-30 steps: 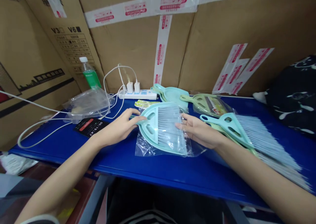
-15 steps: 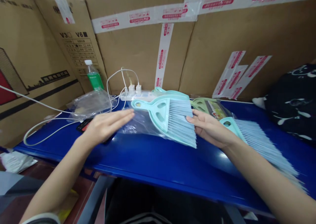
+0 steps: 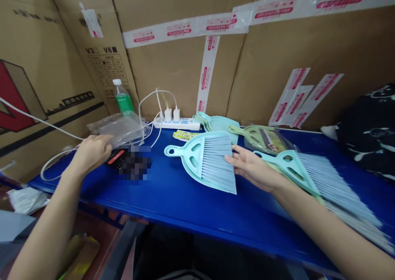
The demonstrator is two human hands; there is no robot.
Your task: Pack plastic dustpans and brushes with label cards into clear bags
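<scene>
A small mint-green brush with pale bristles lies on the blue table, out of its bag. My right hand grips the brush at the bristle end, thumb on top. My left hand is far to the left, at the pile of clear plastic bags, its fingers curled on the edge of a bag. More mint brushes lie under my right forearm.
Stacked dustpans and a bagged green set lie behind the brush. A power strip with chargers and white cables, a green bottle and a dark phone stand at the left. Cardboard boxes wall the back.
The clear bag has come off the brush. My left hand carried it left to the bag pile. My right hand lowered the bare brush onto the table.
</scene>
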